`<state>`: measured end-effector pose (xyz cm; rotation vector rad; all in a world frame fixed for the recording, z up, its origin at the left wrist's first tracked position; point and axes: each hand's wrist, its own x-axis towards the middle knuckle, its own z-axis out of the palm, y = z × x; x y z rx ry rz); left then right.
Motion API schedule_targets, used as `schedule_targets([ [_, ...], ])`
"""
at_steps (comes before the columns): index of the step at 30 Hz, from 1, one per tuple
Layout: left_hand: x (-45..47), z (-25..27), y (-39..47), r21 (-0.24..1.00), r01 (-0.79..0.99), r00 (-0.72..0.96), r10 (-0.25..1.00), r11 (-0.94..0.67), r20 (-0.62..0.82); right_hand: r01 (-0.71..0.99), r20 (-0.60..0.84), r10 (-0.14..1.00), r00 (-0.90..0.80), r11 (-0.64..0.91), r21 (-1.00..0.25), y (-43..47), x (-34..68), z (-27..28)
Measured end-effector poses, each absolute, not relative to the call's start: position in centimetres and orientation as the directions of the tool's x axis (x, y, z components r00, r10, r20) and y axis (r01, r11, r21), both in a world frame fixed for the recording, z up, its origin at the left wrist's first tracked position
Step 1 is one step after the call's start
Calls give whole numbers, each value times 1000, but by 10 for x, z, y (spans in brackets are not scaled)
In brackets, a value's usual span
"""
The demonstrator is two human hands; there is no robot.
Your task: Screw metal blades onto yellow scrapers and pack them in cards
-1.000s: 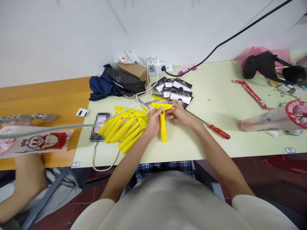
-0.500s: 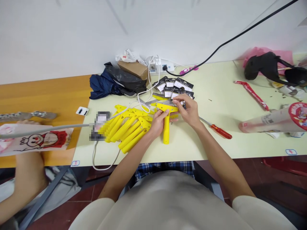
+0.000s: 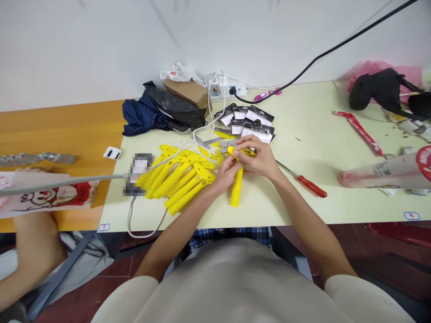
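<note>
While my left hand [image 3: 225, 176], closed, grips the scraper [image 3: 237, 187] at twelve o'clock, my right hand [image 3: 260, 158], fingers half-curled, touches its head [image 3: 230, 150], any pinch unclear. Step: apparently head fitting; next move likely calls for steady left hold.

Partly hidden, blurred or cut off

Cannot fully see the head of the yellow handle [image 3: 236, 188] under the right hand [image 3: 261, 157], nor most fingers of the left hand [image 3: 225, 176] behind it. Cannot make out the pixelated device [image 3: 137, 174] left of the left hand; cannot see the whole cup [image 3: 387, 170], cropped far right of the right hand.
</note>
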<state>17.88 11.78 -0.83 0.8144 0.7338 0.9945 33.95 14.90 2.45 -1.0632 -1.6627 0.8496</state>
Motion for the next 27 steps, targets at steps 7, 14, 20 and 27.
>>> schedule_targets([
  [7, 178, -11, 119, 871, -406, 356, 926, 275, -127, 266, 316, 936, -158, 348, -899, 148, 339, 26],
  [14, 180, -15, 119, 876, -405, 332, 935, 262, -126, 267, 325, 925, -198, 370, -890, 144, 337, 34],
  [20, 179, -9, 119, 880, -399, 371, 923, 259, -103, 259, 280, 948, -152, 312, -914, 147, 338, 32],
  [27, 180, -8, 119, 873, -413, 404, 911, 260, -81, 197, 194, 967, -167, 226, -954, 149, 341, 30],
])
